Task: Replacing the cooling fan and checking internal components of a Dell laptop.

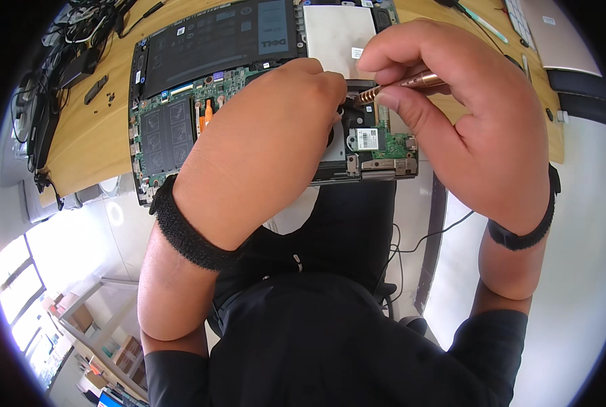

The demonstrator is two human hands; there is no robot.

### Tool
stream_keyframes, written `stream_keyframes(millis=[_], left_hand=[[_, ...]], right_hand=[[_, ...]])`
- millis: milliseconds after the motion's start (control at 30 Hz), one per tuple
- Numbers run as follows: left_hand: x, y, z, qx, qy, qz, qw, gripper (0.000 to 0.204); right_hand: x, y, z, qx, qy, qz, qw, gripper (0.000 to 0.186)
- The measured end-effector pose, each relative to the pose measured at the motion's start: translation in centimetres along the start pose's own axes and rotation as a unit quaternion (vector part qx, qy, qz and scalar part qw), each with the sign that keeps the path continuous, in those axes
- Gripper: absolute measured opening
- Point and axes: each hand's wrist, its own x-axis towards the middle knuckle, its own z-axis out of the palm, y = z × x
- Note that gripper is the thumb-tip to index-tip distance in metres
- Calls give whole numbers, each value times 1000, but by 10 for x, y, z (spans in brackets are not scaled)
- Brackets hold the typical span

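An opened laptop (411, 152) lies at the table's near edge with its insides bare. My right hand (479, 102) pinches a slim copper-coloured screwdriver (421, 80) between thumb and fingers, its ridged end pointing left and down toward the board. My left hand (283, 102) is closed over the middle of the laptop, its fingertips close to the tool's end. Whatever those fingers hold is hidden beneath them. A black battery (221, 41) fills the far left of the laptop, and a white-topped panel (337, 37) sits beside it. Near my right hand is a small labelled card (368, 139).
Tangled black cables and adapters (79, 34) crowd the table's left side. Several tiny screws (110, 99) and a small dark part (97, 89) lie left of the laptop. A pinkish flat device (564, 34) and a pale green pen-like tool (489, 27) lie at the far right.
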Motion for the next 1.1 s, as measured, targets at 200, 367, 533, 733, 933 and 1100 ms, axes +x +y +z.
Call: stream_keyframes(millis=[200, 367, 533, 733, 933, 1100], left_hand=[[2, -1, 1, 0, -4, 2, 1000, 16], [2, -1, -1, 13, -10, -5, 1000, 13], [-10, 5, -11, -22, 22, -9, 999, 9], [-47, -1, -37, -98, 110, 21, 989, 6], [-106, 3, -20, -566, 192, -156, 787, 6], [-137, 1, 7, -747, 143, -192, 620, 9]], right_hand=[[-4, -2, 10, 14, 44, -12, 999, 29], [-5, -3, 5, 2, 88, 23, 996, 26], [-13, 13, -44, -58, 112, 141, 982, 18], [-36, 52, -38, -191, 137, 164, 958, 20], [-48, 68, -30, -256, 22, 152, 954, 27], [-36, 37, -26, -296, -20, 150, 943, 34]])
